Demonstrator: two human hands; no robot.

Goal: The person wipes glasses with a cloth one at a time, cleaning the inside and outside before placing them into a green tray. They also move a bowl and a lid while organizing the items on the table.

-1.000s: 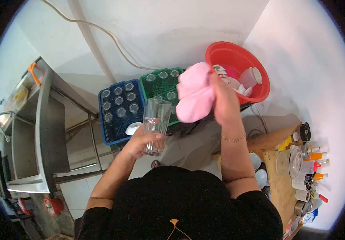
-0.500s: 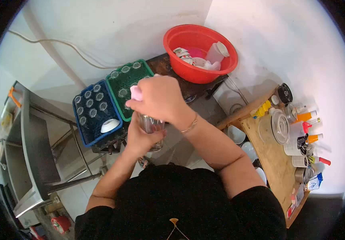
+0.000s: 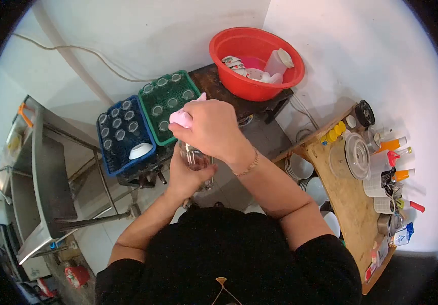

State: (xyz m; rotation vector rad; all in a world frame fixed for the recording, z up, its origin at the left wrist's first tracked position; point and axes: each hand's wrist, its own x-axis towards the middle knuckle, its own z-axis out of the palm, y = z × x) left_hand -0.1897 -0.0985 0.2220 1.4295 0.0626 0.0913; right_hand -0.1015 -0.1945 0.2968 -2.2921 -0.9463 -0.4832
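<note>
My left hand [image 3: 187, 175] is wrapped round a clear glass [image 3: 198, 161], held in front of my chest. Over the mouth of the glass, my right hand [image 3: 209, 127] grips a pink cloth [image 3: 182, 119], which bunches out past the fingers. Beyond my hands is a green basket [image 3: 153, 118] with several clear glasses standing in it. Left of it, a blue basket [image 3: 108, 165] holds more glasses and a white bowl [image 3: 140, 150].
A red basin [image 3: 252, 91] with dishes and a plastic jug sits on the dark table [image 3: 206, 84]. On the right, a wooden shelf [image 3: 338, 203] carries containers, lids and bottles. A metal rack [image 3: 51, 178] stands at the left.
Both hands, with the glass and cloth, have shifted slightly right in view. More of the pink cloth shows above my right hand. The baskets and basin appear slightly shifted too.
</note>
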